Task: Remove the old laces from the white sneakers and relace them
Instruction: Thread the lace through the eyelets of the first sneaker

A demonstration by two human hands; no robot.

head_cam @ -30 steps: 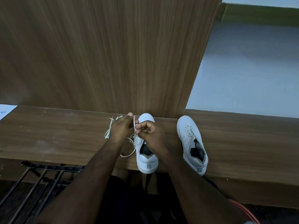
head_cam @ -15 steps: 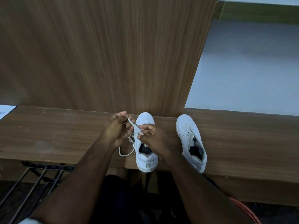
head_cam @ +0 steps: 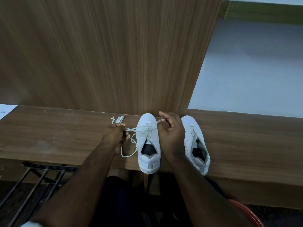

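Two white sneakers stand on a wooden ledge [head_cam: 49,136], heels toward me. The left sneaker [head_cam: 148,154] has a white lace [head_cam: 139,127] running across its front eyelets. My left hand [head_cam: 114,135] pinches one end of that lace to the left of the shoe, and a slack loop [head_cam: 129,153] hangs below the hand on the ledge. My right hand [head_cam: 172,130] pinches the other lace end at the shoe's right side. The right sneaker [head_cam: 196,143] has no lace and is partly hidden by my right hand.
A small bunch of loose white laces [head_cam: 117,119] lies on the ledge by the wooden panel [head_cam: 106,54]. A white paper [head_cam: 6,110] sits at the far left. A black metal rack [head_cam: 37,182] stands below left, a red rim [head_cam: 247,213] below right.
My hands have drawn apart, left hand leftward and right hand rightward, pulling the lace taut across the left sneaker. The right hand has come off the shoe's opening.
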